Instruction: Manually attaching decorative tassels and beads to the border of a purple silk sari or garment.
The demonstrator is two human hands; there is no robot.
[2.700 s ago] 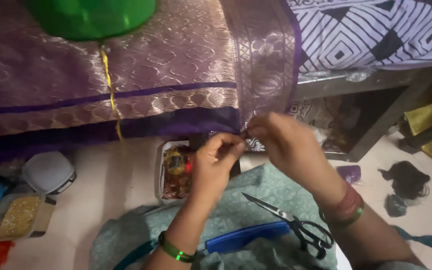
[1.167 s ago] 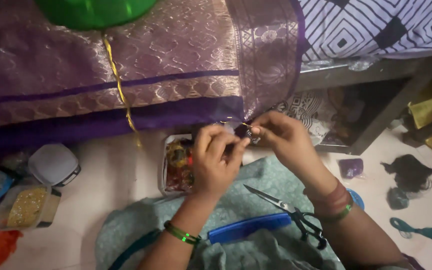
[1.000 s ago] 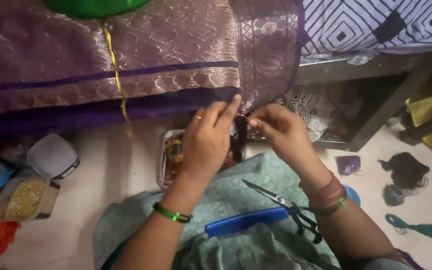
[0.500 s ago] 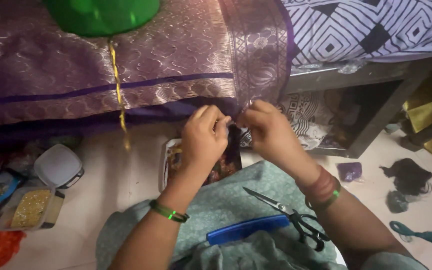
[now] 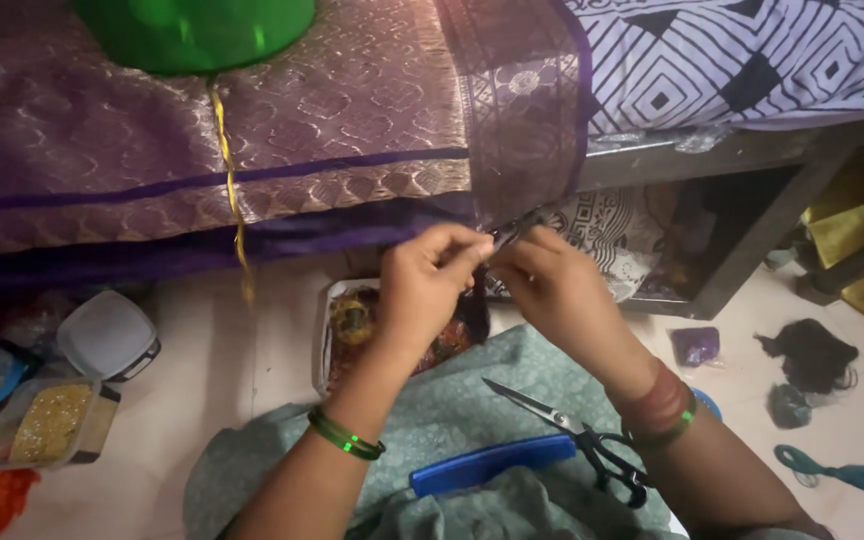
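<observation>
One small dark piece of threadwork (image 5: pixel 505 232) sits at the hanging edge of the purple and gold fabric (image 5: pixel 252 150), pinched between two hands; what exactly it is stays too small and dark to make out. The left hand (image 5: pixel 430 290) closes its fingertips on it from the left, the right hand (image 5: pixel 552 290) from the right, the two nearly touching just under the fabric's border. Each wrist carries bangles: green on the left, red and green on the right.

Below the left hand lies one open tray (image 5: pixel 337 330) of mixed coloured bits, partly hidden by that hand. On the green cloth (image 5: pixel 432 420) over the lap rest one pair of scissors (image 5: pixel 572 435) and one blue comb (image 5: pixel 492 465), just beside each other. To the left stand two clear boxes, one with gold beads (image 5: pixel 47 425), one closed (image 5: pixel 107 335). One yellow cord (image 5: pixel 230 200) hangs from a green bowl (image 5: pixel 192 30) cut off by the top edge. Dark tufts (image 5: pixel 807 355) lie at right.
</observation>
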